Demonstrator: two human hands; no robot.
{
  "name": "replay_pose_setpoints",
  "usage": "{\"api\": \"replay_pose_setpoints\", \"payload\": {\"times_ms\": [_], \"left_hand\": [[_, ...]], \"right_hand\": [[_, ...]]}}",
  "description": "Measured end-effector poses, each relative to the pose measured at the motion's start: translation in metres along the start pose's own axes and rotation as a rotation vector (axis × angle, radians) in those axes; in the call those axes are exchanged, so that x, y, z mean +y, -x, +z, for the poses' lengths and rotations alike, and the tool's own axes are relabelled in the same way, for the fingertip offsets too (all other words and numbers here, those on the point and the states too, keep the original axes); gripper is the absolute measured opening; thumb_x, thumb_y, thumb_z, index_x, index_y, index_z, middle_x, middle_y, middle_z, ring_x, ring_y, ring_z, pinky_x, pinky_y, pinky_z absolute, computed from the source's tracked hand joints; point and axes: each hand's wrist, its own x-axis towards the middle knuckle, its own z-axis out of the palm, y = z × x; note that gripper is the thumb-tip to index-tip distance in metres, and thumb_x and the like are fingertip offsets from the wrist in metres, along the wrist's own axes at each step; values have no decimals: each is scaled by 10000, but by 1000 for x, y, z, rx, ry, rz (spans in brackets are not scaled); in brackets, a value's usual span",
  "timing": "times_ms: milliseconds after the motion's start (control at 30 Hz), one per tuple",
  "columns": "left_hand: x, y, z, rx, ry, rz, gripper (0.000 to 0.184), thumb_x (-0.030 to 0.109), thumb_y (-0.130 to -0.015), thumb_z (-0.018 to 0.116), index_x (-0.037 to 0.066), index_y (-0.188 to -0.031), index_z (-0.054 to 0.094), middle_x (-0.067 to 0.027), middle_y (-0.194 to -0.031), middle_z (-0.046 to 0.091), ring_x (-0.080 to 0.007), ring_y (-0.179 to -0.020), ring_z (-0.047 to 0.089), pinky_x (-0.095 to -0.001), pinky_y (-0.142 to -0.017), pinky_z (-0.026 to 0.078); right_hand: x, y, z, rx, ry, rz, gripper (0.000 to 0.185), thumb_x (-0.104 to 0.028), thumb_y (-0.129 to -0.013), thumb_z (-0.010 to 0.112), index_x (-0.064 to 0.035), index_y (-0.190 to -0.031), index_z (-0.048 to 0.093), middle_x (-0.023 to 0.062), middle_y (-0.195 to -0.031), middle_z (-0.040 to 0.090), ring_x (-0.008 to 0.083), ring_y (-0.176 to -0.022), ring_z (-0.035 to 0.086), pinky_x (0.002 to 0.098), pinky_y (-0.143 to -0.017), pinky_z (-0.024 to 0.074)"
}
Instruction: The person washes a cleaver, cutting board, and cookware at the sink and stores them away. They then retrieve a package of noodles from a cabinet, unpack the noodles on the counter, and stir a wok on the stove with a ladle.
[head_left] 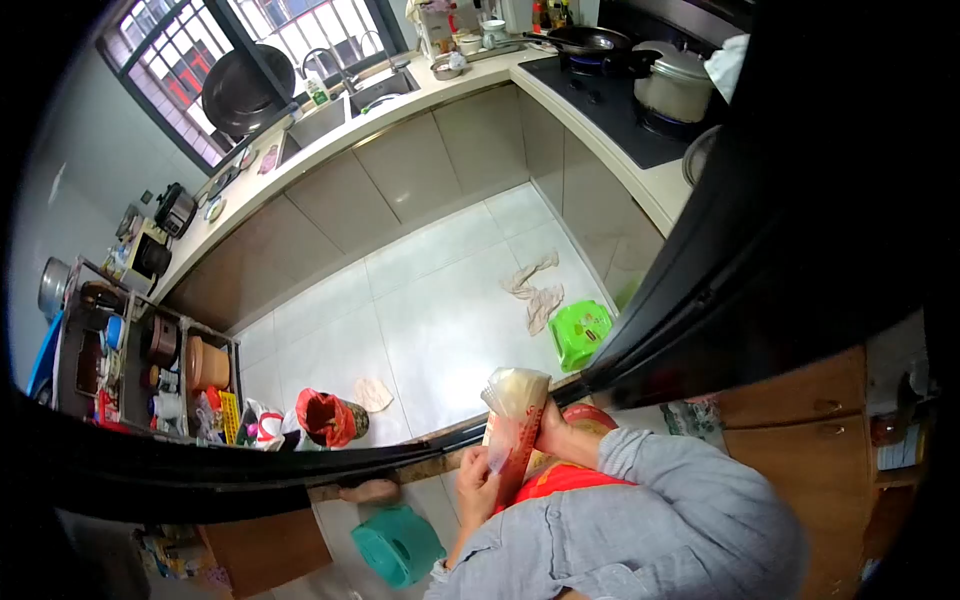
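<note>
A clear plastic packet with red printing is held upright in front of my body. Pale, layered contents show at its top; their kind I cannot make out. My right hand is closed round the packet's right side. At its lower left edge, the fingers of my left hand are bent and pressed together on the plastic. Red cloth or wrapping lies behind the packet against my grey clothing.
A dark door track crosses the floor before me. Beyond it are a green wipes pack, crumpled cloths and a red-lined bin. A teal stool stands at lower left. Pots sit on the stove.
</note>
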Motion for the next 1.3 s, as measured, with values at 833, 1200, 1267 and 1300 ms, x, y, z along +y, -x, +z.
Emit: {"api": "replay_pose_setpoints", "payload": {"times_ms": [833, 1200, 1267, 1300], "left_hand": [[-55, -556, -16, -68, 323, -197, 166, -15, -792, 592, -21, -958, 598, -4, -858, 612, -70, -787, 537, -206, -700, 424], [-82, -842, 21, -297, 124, -104, 133, 29, -780, 634, 6, -911, 620, 25, -788, 599, -53, -726, 501, -201, -660, 406], [-73, -902, 29, -318, 100, -60, 131, 33, -776, 640, 8, -903, 622, 27, -771, 599, -52, -714, 498, -203, -652, 408], [-67, -932, 35, -327, 93, -42, 130, 36, -774, 642, 8, -899, 623, 29, -762, 598, -52, -708, 497, -204, -649, 409]], "right_hand": [[-265, -409, 192, 88, 75, 81, 516, -488, -898, 216, -130, -1089, 535, 41, -1092, 572, 204, -1022, 521, 412, -852, 416], [-426, -593, 233, 259, 290, 10, 539, -574, -866, 231, -165, -1093, 497, 60, -1005, 578, 223, -879, 550, 439, -679, 464], [-458, -620, 254, 284, 299, -124, 545, -576, -865, 255, -140, -1100, 481, 85, -1025, 564, 241, -880, 550, 431, -695, 468], [-477, -632, 269, 304, 309, -126, 554, -581, -862, 266, -132, -1111, 475, 87, -1031, 560, 242, -887, 550, 425, -703, 469]]}}
